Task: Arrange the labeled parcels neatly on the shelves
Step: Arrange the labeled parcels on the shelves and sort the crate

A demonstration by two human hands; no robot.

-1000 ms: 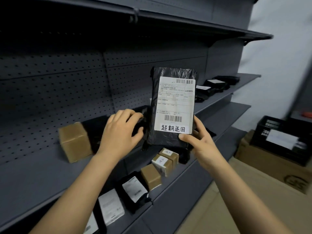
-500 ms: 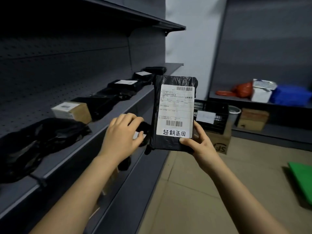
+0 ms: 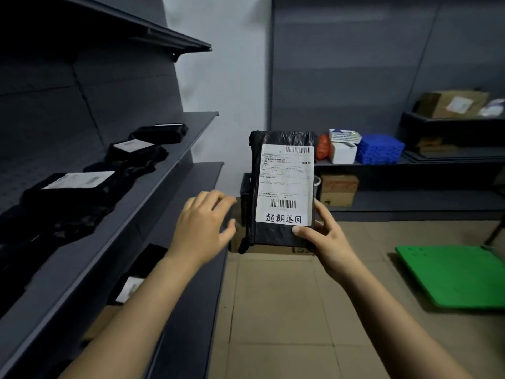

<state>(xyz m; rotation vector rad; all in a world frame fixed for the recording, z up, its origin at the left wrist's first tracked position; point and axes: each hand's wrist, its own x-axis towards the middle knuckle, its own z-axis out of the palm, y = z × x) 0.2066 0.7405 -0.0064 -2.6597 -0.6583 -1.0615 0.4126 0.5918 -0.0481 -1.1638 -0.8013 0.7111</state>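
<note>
Grey shelves (image 3: 200, 123) holding black parcels (image 3: 71, 192), right hand (image 3: 325, 242) gripping upright labelled parcel (image 3: 284, 181), left hand (image 3: 202, 225) relaxed, holding nothing

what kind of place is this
Probably a parcel storeroom or pickup point: metal shelving lined with labelled parcels, the right hand holding a black mailer with a shipping label, and cardboard boxes on the far shelves.

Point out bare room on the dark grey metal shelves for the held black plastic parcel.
Free: the far end of the dark grey metal middle shelf, beyond the last black bagged parcel; and the far stretch of the lower shelf, past a white-labelled black parcel. Crowded: that shelf's near half, packed with black label-topped parcels. Right hand grips the black plastic parcel.
</note>
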